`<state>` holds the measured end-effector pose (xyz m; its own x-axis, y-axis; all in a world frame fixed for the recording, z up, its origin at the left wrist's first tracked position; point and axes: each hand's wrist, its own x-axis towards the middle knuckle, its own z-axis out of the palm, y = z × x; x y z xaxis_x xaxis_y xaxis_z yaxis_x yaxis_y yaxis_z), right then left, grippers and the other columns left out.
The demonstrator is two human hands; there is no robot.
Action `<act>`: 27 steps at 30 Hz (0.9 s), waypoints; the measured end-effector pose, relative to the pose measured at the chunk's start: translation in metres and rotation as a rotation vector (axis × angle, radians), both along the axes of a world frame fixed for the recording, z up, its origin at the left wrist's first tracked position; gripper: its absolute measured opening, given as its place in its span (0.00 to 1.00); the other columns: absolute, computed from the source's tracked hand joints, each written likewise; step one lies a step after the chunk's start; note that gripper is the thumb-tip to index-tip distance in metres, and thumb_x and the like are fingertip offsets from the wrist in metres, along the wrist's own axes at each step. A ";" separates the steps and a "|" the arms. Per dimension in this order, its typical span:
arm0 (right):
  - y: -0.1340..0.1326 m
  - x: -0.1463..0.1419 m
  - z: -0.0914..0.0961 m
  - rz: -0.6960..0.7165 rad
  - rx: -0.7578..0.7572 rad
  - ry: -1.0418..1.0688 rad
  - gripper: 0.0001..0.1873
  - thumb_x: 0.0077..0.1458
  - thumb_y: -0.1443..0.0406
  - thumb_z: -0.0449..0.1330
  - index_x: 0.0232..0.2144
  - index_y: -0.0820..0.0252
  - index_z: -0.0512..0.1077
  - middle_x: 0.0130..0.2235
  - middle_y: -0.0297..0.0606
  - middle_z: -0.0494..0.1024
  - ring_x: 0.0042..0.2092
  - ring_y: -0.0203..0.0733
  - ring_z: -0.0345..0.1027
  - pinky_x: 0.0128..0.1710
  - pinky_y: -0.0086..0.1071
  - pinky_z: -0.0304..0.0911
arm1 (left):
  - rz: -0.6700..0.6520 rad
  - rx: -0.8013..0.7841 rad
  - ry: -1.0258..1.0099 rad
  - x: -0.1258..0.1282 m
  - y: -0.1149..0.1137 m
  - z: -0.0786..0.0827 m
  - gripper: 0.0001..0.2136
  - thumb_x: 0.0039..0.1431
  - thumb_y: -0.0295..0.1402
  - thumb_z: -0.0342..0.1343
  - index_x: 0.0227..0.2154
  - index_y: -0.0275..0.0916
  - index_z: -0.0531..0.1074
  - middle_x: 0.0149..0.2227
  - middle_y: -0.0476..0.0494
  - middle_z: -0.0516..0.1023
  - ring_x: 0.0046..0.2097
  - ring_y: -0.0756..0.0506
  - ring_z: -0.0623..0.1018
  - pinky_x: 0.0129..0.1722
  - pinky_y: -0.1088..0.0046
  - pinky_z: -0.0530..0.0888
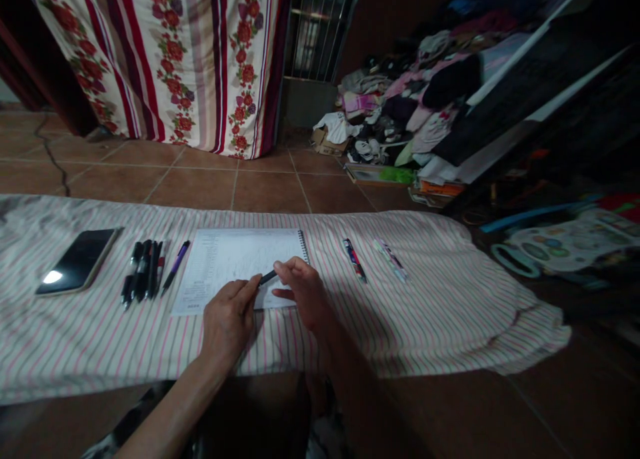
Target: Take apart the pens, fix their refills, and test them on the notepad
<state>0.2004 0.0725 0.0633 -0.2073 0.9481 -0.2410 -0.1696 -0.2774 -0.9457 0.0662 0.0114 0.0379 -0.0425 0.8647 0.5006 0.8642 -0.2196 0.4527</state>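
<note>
A dark pen is held between my two hands above a spiral notebook with a printed white page. My left hand is closed round the pen's near end, its thumb and forefinger pinched together. At the far end, my right hand grips the pen between thumb and forefinger, with the lower fingers partly spread. Left of the notebook lie a purple pen and a row of several dark pens. To its right rest a black, red and blue pen and a pair of pale patterned pens.
A striped cloth covers the low surface, with a phone at its left. Beyond the tiled floor hangs a floral curtain. Heaped clothes lie at the back right, and a pale plastic item stands at the right.
</note>
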 end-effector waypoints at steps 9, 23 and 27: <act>0.002 -0.011 -0.002 -0.044 -0.078 0.119 0.18 0.38 0.54 0.66 0.27 0.59 0.67 0.25 0.28 0.61 0.28 0.29 0.58 0.26 0.22 0.65 | 0.031 -0.232 -0.443 0.004 0.002 -0.003 0.14 0.57 0.33 0.50 0.44 0.37 0.74 0.36 0.42 0.80 0.36 0.44 0.77 0.37 0.69 0.71; -0.002 -0.011 0.006 -0.038 0.003 0.088 0.19 0.43 0.54 0.61 0.36 0.59 0.76 0.25 0.32 0.63 0.28 0.33 0.59 0.26 0.26 0.62 | 0.081 -0.407 -1.040 0.010 0.010 0.013 0.16 0.43 0.37 0.59 0.35 0.36 0.78 0.21 0.49 0.75 0.22 0.51 0.69 0.25 0.74 0.68; 0.000 -0.006 0.006 -0.014 -0.010 0.121 0.17 0.40 0.55 0.64 0.32 0.58 0.77 0.27 0.33 0.66 0.28 0.33 0.59 0.27 0.28 0.62 | 0.050 -0.438 -1.122 0.011 0.010 0.018 0.16 0.41 0.36 0.60 0.34 0.35 0.78 0.21 0.50 0.75 0.21 0.52 0.68 0.24 0.76 0.66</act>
